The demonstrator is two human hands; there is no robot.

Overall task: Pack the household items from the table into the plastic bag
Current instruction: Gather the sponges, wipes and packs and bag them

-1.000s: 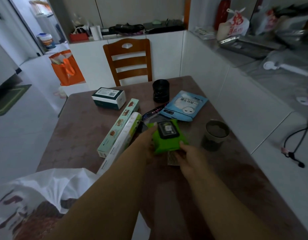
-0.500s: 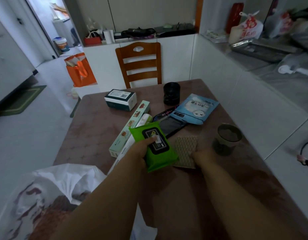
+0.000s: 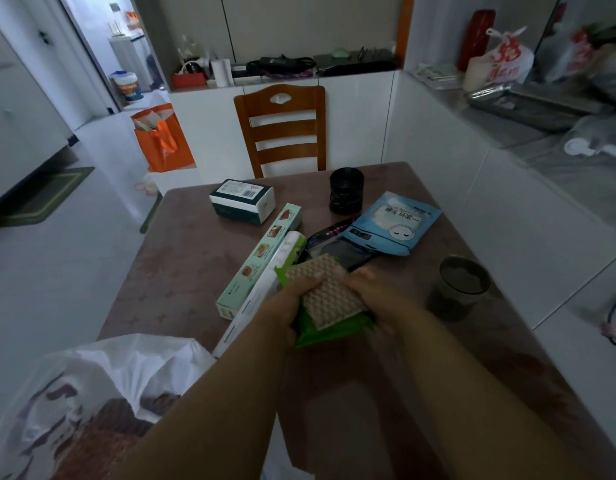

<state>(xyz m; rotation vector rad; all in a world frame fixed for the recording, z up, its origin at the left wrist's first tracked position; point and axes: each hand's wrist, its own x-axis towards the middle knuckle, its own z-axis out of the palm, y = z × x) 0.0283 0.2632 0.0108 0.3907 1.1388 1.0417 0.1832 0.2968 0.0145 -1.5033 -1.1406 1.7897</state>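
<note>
Both hands meet over the middle of the table. The left hand clamps the green pack from its left side, thumb pressed onto the tan pad laid on top. The right hand grips the pad's right edge, fingers closed on it. The stack is tilted and held just above the tabletop.

The white bag sits open at the table's near left corner, close beside the left forearm. Two long boxes lie between bag and hands. The near right stretch of table is bare; a cup stands near the right edge, a black jar and a tissue box toward the far edge.

The blue pouch carries printed characters too small to read.
</note>
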